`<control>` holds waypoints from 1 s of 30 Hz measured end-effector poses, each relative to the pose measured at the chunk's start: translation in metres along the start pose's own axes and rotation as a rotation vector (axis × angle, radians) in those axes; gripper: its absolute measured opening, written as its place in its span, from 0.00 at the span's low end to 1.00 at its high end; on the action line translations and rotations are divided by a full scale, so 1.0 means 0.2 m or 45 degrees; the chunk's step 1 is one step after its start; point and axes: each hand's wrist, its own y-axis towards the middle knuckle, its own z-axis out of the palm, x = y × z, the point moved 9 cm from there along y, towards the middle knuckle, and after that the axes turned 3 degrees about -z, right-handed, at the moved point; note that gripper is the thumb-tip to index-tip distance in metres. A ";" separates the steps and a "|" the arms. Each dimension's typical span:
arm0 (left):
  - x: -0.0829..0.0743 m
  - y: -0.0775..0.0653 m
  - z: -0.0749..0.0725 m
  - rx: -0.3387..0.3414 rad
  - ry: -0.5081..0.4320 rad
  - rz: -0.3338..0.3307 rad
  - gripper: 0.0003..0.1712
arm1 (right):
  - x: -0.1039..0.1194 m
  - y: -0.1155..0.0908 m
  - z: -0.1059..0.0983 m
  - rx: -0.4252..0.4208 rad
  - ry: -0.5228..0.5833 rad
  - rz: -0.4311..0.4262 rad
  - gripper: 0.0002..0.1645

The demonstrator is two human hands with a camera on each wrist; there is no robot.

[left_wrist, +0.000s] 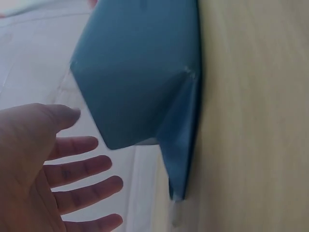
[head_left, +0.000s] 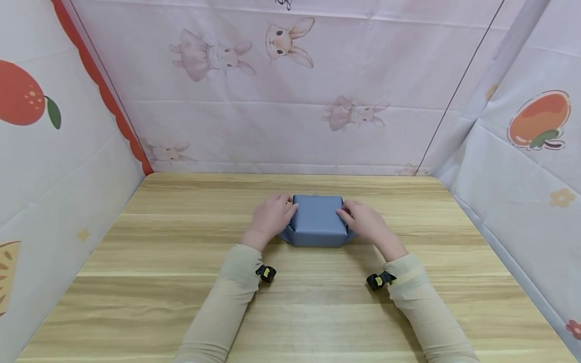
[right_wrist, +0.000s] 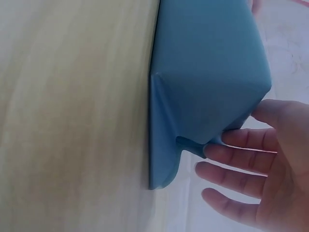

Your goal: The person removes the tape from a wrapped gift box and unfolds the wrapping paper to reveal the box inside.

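Note:
A box wrapped in smooth blue sheet [head_left: 319, 214] lies on the wooden table in front of the person. Folded flaps of the sheet stick out at both ends, as the pointed flap [left_wrist: 179, 159] shows in the left wrist view. My left hand [head_left: 271, 217] is at the box's left end, its fingers spread and slightly bent with nothing between them. At the right end, my right hand [head_left: 365, 221] has its thumb at the top edge. In the right wrist view its index and middle fingers [right_wrist: 241, 157] lie against the folded end, fairly straight.
The wooden table [head_left: 159, 287] has light grain. A pale cloth wall [head_left: 272, 136] with printed rabbits stands at the back, and fruit-printed cloths hang on both sides. Each wrist wears a small black camera [head_left: 268, 274] over a beige sleeve [head_left: 218, 312].

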 end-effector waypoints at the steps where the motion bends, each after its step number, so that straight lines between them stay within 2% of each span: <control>1: -0.01 0.00 0.01 -0.001 -0.001 0.006 0.25 | 0.00 0.00 0.00 -0.004 0.014 0.000 0.16; 7: -0.05 0.00 0.04 0.013 -0.021 0.041 0.31 | -0.02 0.01 0.01 -0.024 0.081 0.000 0.16; 14: -0.02 0.00 0.09 0.091 -0.099 -0.019 0.34 | -0.05 0.03 0.03 -0.051 0.143 0.035 0.17; 19: -0.01 0.01 0.10 0.123 -0.141 -0.014 0.35 | -0.08 0.05 0.03 -0.050 0.211 0.050 0.32; 22: -0.01 0.02 0.10 0.135 -0.142 -0.006 0.35 | -0.09 0.07 0.04 -0.014 0.241 0.009 0.38; 30: 0.00 0.04 0.12 0.181 -0.188 0.005 0.37 | -0.09 0.09 0.07 0.081 0.365 -0.094 0.37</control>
